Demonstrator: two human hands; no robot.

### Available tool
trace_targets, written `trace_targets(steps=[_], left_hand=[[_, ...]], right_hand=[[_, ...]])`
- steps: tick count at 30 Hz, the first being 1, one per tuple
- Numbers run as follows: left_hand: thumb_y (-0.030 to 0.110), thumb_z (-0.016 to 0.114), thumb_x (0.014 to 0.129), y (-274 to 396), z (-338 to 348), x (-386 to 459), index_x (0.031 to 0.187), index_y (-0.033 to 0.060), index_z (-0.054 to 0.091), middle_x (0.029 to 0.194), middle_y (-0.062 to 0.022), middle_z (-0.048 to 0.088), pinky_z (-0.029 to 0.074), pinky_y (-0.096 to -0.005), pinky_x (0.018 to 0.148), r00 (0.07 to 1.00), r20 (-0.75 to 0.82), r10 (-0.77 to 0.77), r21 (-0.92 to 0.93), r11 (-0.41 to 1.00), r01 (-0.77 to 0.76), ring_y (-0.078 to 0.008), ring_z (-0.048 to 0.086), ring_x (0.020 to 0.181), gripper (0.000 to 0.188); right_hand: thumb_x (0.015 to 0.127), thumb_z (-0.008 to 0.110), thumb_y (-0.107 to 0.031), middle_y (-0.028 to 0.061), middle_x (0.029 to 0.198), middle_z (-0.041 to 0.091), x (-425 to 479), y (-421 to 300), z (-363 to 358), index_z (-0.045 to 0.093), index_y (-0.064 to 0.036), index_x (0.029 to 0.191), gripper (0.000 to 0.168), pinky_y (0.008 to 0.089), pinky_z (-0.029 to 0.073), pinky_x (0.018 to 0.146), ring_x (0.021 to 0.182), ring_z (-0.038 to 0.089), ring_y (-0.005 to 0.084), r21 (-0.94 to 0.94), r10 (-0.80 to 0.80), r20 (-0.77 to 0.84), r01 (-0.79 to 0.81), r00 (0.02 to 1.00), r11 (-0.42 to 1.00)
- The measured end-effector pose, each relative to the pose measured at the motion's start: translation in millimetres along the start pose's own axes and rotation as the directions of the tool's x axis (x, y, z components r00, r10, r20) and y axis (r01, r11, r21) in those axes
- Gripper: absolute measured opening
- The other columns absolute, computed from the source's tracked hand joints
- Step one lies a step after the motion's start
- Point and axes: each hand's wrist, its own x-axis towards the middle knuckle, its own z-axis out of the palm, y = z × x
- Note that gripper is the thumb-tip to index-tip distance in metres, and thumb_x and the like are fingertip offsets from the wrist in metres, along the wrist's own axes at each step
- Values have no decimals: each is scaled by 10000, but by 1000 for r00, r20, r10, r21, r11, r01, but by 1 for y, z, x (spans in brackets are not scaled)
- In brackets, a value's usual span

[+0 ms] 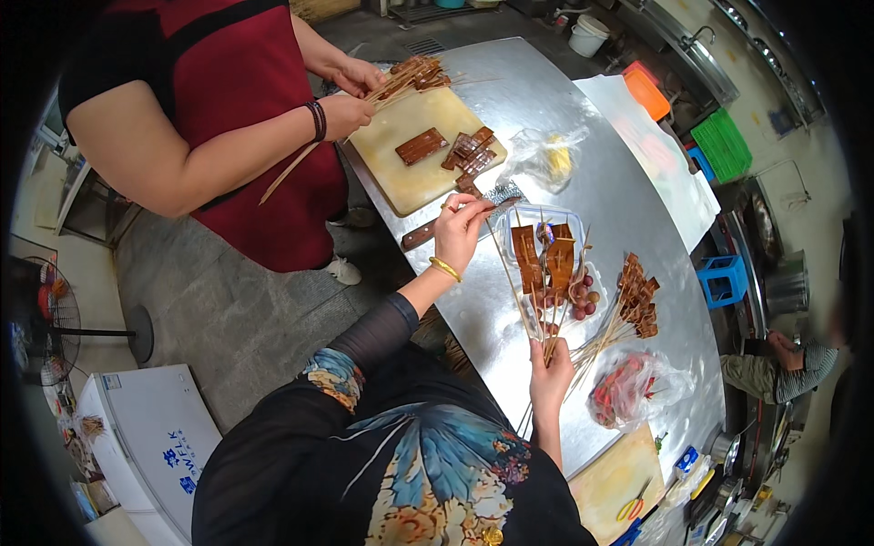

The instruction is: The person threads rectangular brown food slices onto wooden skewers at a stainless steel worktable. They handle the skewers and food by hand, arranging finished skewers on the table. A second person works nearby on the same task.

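Observation:
My right hand [552, 372] grips a fanned bundle of bamboo skewers [537, 321]. Flat brown sheets of food [561, 263], perhaps dried tofu, are threaded on several of them. Between the fingertips of my left hand [456, 235], which has a gold bangle at the wrist, is a small brown piece [502, 205] by the tip of one bare skewer. Below the bundle sits a clear plastic container [580, 222] beside red grapes [586, 300]. A knife with a wooden handle [418, 236] lies partly behind my left hand, at the cutting board's edge.
Across the steel table [546, 89], a co-worker's hands [348, 112] hold loaded skewers above a cutting board [410, 181] with brown slabs [421, 146]. Finished skewers [638, 297], a bag of red food [625, 389] and scissors [631, 506] on another board lie to the right.

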Motion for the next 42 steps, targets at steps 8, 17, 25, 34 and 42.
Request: trace_targets(steps=[8, 17, 25, 34, 42], left_hand=[[-51, 606, 759, 18, -22, 26, 924, 4, 641, 1026, -91, 658, 555, -293, 659, 898, 49, 437, 65, 896, -440, -238, 665, 804, 177], [-66, 603, 756, 24, -24, 15, 935, 3, 641, 1018, -104, 657, 552, -302, 673, 931, 23, 364, 65, 929, -365, -250, 664, 811, 196], [-69, 600, 766, 31, -29, 14, 954, 15, 656, 1008, -102, 667, 543, -288, 699, 946, 39, 320, 17, 947, -321, -237, 661, 855, 213], [-47, 608, 759, 26, -34, 5, 945, 18, 665, 1002, -107, 676, 549, -276, 626, 876, 132, 464, 43, 880, -473, -230, 677, 777, 206], [8, 599, 830, 33, -18, 1, 961, -24, 646, 1241, -124, 541, 521, -243, 729, 984, 78, -158, -245, 954, 172, -150, 632, 908, 143]], right_hand=[[885, 615, -107, -23, 673, 502, -3, -1, -1, 531, -12, 836, 136, 193, 342, 537, 603, 427, 46, 115, 7, 63, -14, 998, 993], [885, 600, -83, 27, 625, 503, -7, -6, -3, 472, 8, 760, 201, 230, 391, 545, 577, 447, 84, 182, 50, 68, -61, 996, 981], [889, 588, -67, 28, 630, 503, -12, -5, -1, 470, 9, 756, 192, 227, 384, 532, 570, 440, 83, 197, 50, 74, -64, 996, 978], [894, 586, -83, 11, 640, 515, -11, -14, 4, 505, 4, 811, 145, 211, 356, 513, 554, 432, 64, 219, 18, 63, -31, 998, 975], [882, 596, -84, 42, 661, 556, -8, -13, -1, 526, 16, 832, 132, 233, 392, 515, 553, 460, 87, 168, 60, 88, -74, 994, 983]])
